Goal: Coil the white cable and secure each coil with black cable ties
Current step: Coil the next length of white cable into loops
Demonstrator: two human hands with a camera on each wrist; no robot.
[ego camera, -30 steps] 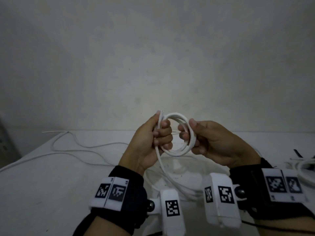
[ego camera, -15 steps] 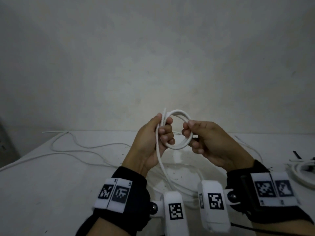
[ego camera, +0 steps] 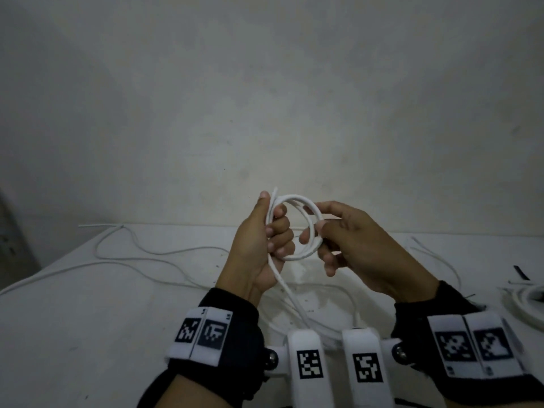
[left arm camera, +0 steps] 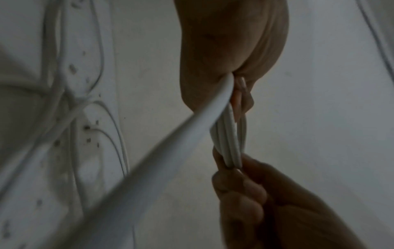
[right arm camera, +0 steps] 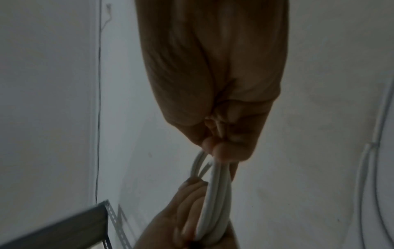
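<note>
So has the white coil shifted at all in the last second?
No, not noticeably. The white coil sits level with the table's far edge, as before, held between the left hand and right hand.

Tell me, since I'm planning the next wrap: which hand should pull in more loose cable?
Right. The left hand grips the coil and its trailing cable, anchoring it; the right hand only pinches the coil's right side, so its grip frees more easily.

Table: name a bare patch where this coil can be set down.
Free: near-left table, between the loose white cable and the left hand. Crowded: cable loops under both hands; finished coil and black cable tie far right.
</note>
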